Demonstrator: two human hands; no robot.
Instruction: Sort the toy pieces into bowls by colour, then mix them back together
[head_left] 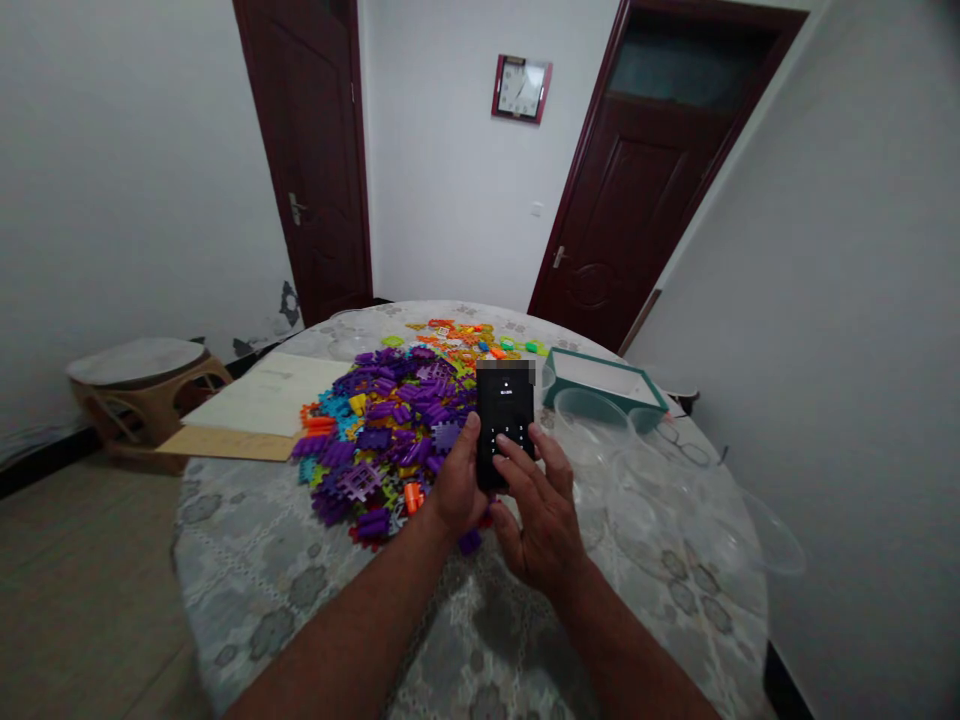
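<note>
My left hand (457,490) is wrapped around the lower left side of a black smartphone (505,405), held upright above the table. A number keypad shows on its lit screen. Over the lower keypad lie the spread fingers of my right hand (546,520), which is open; whether a fingertip touches the glass I cannot tell. Behind and left of the phone spreads a heap of plastic building pieces (405,400), mostly purple, with orange, teal, yellow and green ones mixed in.
Clear plastic containers (660,500) stand on the right of the round table (270,580), with a green-edged box (600,378) and glasses (686,448) behind. Orange and yellow pieces (457,335) lie at the back. Papers (262,395) overhang the left edge, near a stool (139,390).
</note>
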